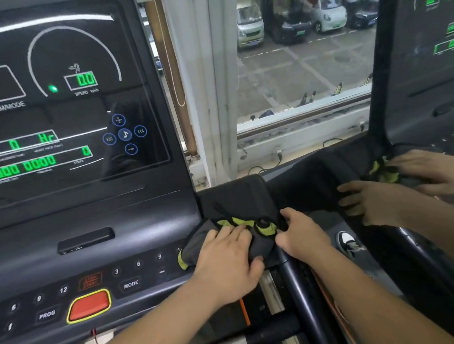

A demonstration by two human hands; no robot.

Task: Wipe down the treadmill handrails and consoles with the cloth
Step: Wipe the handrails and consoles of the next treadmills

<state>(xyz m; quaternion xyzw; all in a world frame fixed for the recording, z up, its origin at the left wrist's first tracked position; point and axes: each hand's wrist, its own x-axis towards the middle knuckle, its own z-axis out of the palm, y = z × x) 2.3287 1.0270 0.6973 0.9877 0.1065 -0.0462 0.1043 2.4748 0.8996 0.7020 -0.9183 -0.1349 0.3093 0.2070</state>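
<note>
Your left hand (226,260) lies flat on the grey, green-trimmed cloth (262,236), fingers straight and close together, pressing it onto the right end of the treadmill console (92,261). Your right hand (303,236) grips the cloth's right edge, fingers curled over it, just above the handrail (298,282).

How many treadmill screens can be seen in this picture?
2. One screen fills the left side, with green digits; the other screen stands at the right edge, partly cut off. Others may lie outside the view.

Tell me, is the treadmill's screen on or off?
On. The screen glows with green digits, and the speed box reads 0.0.
</note>
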